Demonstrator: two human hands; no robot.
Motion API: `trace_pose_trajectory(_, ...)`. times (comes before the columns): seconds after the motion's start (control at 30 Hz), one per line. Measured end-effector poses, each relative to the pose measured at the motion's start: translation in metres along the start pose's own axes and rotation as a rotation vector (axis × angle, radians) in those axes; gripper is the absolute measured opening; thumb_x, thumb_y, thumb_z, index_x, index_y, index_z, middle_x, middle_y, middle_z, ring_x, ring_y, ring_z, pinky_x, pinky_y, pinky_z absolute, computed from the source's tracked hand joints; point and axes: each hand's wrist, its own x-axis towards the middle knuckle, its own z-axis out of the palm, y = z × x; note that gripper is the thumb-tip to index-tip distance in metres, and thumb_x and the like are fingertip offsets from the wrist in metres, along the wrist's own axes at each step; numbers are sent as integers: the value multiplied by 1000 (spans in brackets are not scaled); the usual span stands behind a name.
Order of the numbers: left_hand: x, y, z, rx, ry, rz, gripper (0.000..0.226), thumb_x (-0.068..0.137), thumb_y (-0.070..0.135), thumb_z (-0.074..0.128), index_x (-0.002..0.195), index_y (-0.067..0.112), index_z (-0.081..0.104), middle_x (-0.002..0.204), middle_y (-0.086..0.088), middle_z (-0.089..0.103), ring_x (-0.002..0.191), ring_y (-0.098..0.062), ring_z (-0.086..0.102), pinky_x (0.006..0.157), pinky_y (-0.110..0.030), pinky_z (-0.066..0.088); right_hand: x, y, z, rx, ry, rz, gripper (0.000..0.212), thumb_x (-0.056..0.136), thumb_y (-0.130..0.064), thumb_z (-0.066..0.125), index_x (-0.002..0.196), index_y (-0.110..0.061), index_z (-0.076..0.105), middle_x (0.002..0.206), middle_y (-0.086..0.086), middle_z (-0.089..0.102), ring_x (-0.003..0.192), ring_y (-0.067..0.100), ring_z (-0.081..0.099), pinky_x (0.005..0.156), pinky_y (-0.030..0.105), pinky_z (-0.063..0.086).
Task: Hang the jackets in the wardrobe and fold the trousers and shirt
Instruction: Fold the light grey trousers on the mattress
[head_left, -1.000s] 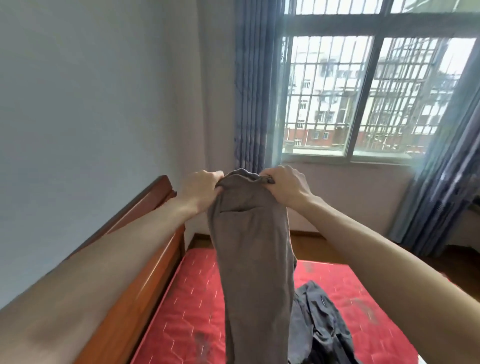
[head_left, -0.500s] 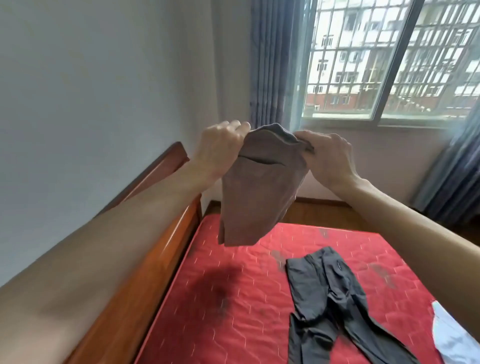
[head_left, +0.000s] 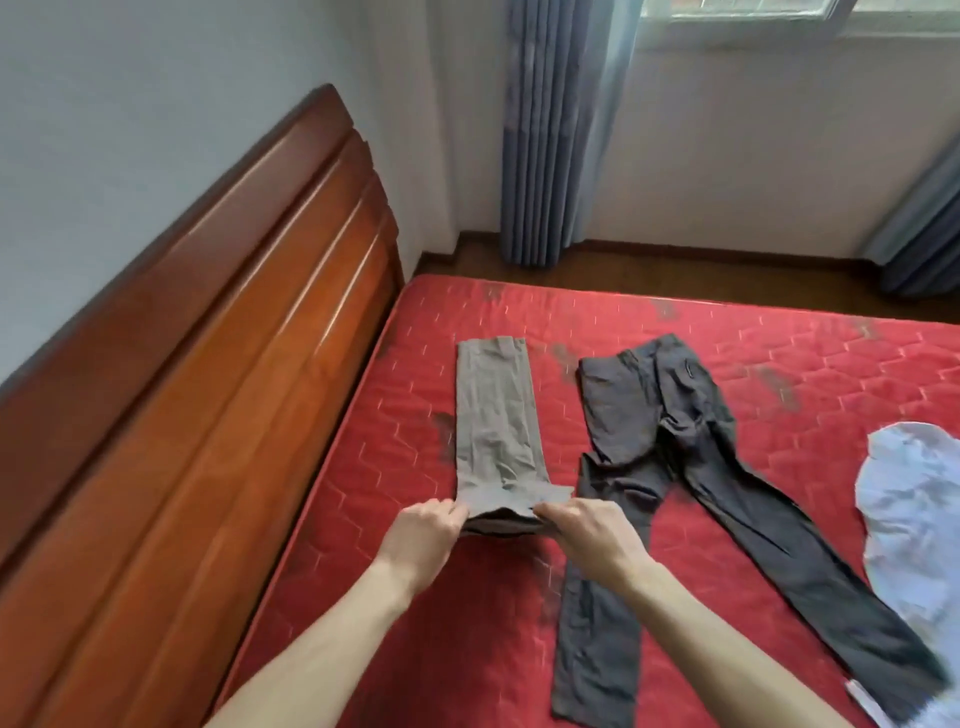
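Both hands, left (head_left: 423, 535) and right (head_left: 589, 532), pinch the grey trousers' (head_left: 496, 421) near fold on the bed (head_left: 779, 415); no writing legible.

My left hand (head_left: 423, 535) and right hand (head_left: 589, 532) pinch the near end of the grey trousers (head_left: 493, 426), which lie flat toward 12 o'clock on the red mattress (head_left: 363, 545). Dark trousers (head_left: 654, 467) lie just beside at 3 o'clock, with a white shirt (head_left: 914, 519) farther out.

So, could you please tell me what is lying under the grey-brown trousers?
The grey-brown trousers lie directly on the red mattress. Whatever may be beneath the fabric itself is covered; both hands grip its near, doubled end.
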Motion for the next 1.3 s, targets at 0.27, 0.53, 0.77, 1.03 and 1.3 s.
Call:
trace_pose_trajectory(0.27,-75,57,128,-264,-451,-10,18,92,14,53,110,15,57,112,-6,67,108,-31,64,84,-44,47,-72,-4,148,-21,-315,-8,25,92,-29,50,114,-23,62,108,7,74,106,34,69,80,45,49)
trace_pose_trajectory(0.53,-106,101,212,-349,-638,5,27,88,16,54,115,15,53,120,-7,66,116,-33,61,86,-44,47,-104,0,257,-36,-475,-2,21,100,-18,48,117,-24,59,108,9,71,102,37,69,73,44,47)
trace_pose_trajectory(0.77,-131,126,276,-399,-787,27,54,94,62,54,127,20,55,118,-5,69,112,-29,64,89,-42,50,-127,7,334,124,-525,-60,46,100,-65,44,126,-30,57,120,-3,67,112,25,65,85,39,48)
trace_pose_trajectory(1.03,-125,123,337,-373,-597,-260,48,107,43,38,152,25,38,158,2,38,146,-18,33,114,-33,33,-82,0,381,131,3,17,39,79,-29,88,115,-18,78,126,5,74,114,21,74,83,29,61)
trace_pose_trajectory(1.3,-68,104,413,-264,-432,-629,80,99,62,39,165,19,24,172,-19,14,157,-37,23,120,-60,31,9,15,437,78,-16,212,68,98,-51,41,151,-11,55,160,9,47,150,26,43,116,47,28)
